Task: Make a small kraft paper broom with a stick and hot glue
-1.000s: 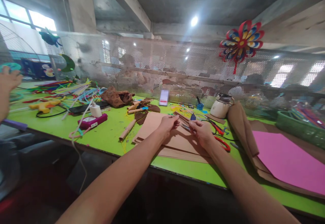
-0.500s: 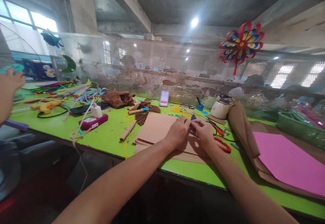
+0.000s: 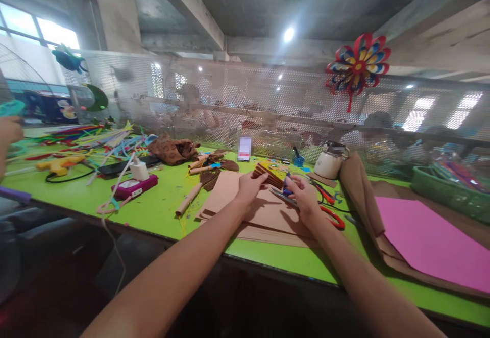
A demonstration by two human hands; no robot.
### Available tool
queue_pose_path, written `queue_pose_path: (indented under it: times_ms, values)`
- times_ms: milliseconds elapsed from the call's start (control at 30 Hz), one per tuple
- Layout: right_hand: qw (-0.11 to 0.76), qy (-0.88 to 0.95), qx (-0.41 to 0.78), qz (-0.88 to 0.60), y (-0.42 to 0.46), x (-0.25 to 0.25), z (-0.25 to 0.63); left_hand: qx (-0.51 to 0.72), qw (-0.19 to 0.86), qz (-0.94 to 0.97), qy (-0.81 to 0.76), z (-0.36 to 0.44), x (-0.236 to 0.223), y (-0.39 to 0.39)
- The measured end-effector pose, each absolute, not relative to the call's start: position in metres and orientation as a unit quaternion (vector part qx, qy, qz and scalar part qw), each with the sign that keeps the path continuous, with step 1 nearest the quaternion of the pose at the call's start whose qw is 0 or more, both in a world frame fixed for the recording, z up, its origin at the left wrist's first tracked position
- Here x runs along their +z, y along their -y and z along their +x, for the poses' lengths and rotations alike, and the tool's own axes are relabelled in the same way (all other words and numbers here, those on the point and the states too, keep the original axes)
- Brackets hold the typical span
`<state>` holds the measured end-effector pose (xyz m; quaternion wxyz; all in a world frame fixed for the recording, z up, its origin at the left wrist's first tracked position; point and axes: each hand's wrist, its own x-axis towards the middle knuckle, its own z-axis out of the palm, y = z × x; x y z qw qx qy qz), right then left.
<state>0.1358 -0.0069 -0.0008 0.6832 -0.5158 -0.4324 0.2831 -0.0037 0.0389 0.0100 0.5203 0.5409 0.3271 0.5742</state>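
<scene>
Leftward, the left hand (image 3: 249, 189) has shifted away from the right hand (image 3: 305, 196) since half a second ago, baring the pleated brown paper (image 3: 272, 176) between them; its long axis slants from the left fingertips down toward the right hand, above the brown sheets (image 3: 224, 190); the left hand is nearer, pinching the far-left end; the right hand's fingers bunch beside a dark blue object (image 3: 287, 185), their hold unclear; scissor blades (image 3: 285, 198) point leftward just below the pleats.
</scene>
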Motion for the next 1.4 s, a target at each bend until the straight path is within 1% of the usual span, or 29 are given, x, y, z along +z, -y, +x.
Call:
queue_pose_path:
  times_ms: [133, 267, 467, 667, 867, 967, 1067, 1200, 1300, 1400]
  values:
    - [0.658, 0.435, 0.425, -0.444, 0.008, -0.004, 0.134, 0.536, 0.675, 0.450, -0.234, -0.005, 0.012, -0.035]
    - [0.697, 0.426, 0.425, -0.391, 0.011, -0.001, 0.135, 0.504, 0.701, 0.456, -0.215, -0.004, 0.013, -0.030]
    - [0.718, 0.424, 0.404, -0.376, 0.007, 0.002, 0.143, 0.483, 0.689, 0.509, -0.184, -0.004, 0.011, -0.028]
    - [0.737, 0.412, 0.359, -0.397, 0.004, 0.000, 0.147, 0.438, 0.678, 0.555, -0.203, -0.003, 0.006, -0.030]
    - [0.728, 0.438, 0.309, -0.427, 0.006, 0.002, 0.146, 0.387, 0.652, 0.612, -0.226, -0.011, 0.011, -0.032]
    - [0.715, 0.470, 0.285, -0.433, 0.008, 0.002, 0.144, 0.404, 0.613, 0.631, -0.251, -0.013, 0.016, -0.033]
    - [0.700, 0.479, 0.314, -0.426, 0.009, 0.000, 0.142, 0.429, 0.553, 0.659, -0.275, -0.012, 0.019, -0.033]
    - [0.685, 0.449, 0.419, -0.391, 0.009, -0.002, 0.140, 0.426, 0.490, 0.712, -0.267, -0.008, 0.020, -0.032]
    - [0.673, 0.448, 0.453, -0.376, 0.011, -0.002, 0.136, 0.440, 0.473, 0.710, -0.278, -0.007, 0.020, -0.032]
    - [0.654, 0.464, 0.456, -0.386, 0.016, 0.000, 0.131, 0.448, 0.487, 0.684, -0.307, -0.008, 0.018, -0.034]
